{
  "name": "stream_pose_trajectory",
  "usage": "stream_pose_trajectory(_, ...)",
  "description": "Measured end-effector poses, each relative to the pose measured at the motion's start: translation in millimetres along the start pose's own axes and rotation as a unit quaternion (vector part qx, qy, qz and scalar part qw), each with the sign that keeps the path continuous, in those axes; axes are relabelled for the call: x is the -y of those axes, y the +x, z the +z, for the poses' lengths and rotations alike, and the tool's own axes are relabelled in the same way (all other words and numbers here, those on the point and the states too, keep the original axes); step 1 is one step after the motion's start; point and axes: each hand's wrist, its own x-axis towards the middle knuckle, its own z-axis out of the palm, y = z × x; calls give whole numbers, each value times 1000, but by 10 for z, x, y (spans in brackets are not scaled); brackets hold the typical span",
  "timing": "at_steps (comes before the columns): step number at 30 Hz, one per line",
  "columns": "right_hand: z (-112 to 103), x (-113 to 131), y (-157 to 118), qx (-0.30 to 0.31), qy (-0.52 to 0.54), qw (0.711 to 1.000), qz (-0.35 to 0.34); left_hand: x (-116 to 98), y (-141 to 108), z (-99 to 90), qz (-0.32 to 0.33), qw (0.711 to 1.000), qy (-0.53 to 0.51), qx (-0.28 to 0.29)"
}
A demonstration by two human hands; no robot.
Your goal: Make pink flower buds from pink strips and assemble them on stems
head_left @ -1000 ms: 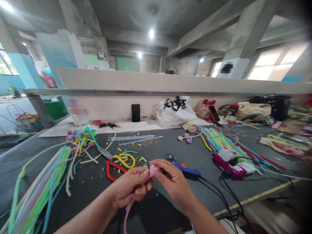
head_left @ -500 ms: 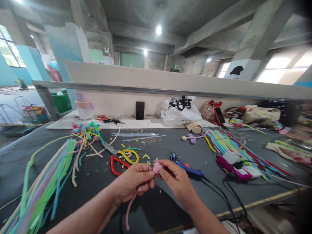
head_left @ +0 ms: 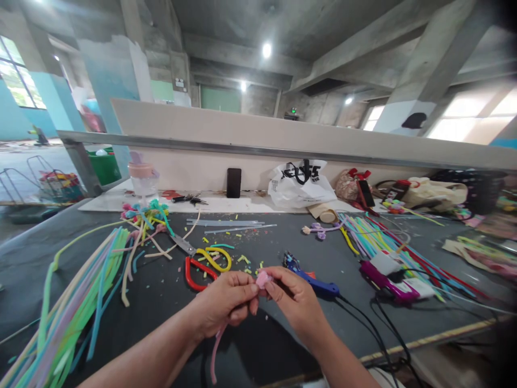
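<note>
A small pink fuzzy piece [head_left: 263, 278] is pinched between the fingertips of both hands, above the dark tabletop. My left hand [head_left: 228, 299] is closed on it from the left, and a pink fuzzy stem [head_left: 215, 358] hangs down below that hand. From the right, my right hand [head_left: 293, 296] grips the same piece with thumb and index finger. Scissors [head_left: 202, 269] with one red and one yellow handle loop lie just beyond my left hand. A blue glue gun [head_left: 311, 280] rests to the right, beyond my right hand.
Bundles of coloured fuzzy stems lie at left [head_left: 81, 302] and right [head_left: 363, 237]. A purple power strip [head_left: 383, 283] with cables sits at right. A bottle [head_left: 143, 180], a phone [head_left: 233, 183] and a white bag [head_left: 301, 183] line the back. Small scraps dot the middle.
The whole view has shifted slightly, so the table items appear a little further right. Both hands keep their hold on the pink piece, with hardly any visible movement.
</note>
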Motion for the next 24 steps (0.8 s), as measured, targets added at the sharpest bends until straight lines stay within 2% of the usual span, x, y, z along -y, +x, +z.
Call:
stream_pose_trajectory(6, -15, -47, -37, 7, -44, 997, -62, 3, -5, 2, 12, 1000, 14, 3)
stream_pose_trajectory(11, 21, -32, -44, -28, -116, 991, -66, -21, -22, 37, 10, 999, 47, -2)
stream_pose_trajectory(15, 38, 7, -38, -39, -131, 987, -83, -27, -26, 59, 15, 998, 56, -1)
stream_pose_trajectory(24, 73, -21, -44, -55, -133, 987, -77, 45, 8, 58, 19, 994, 86, -61)
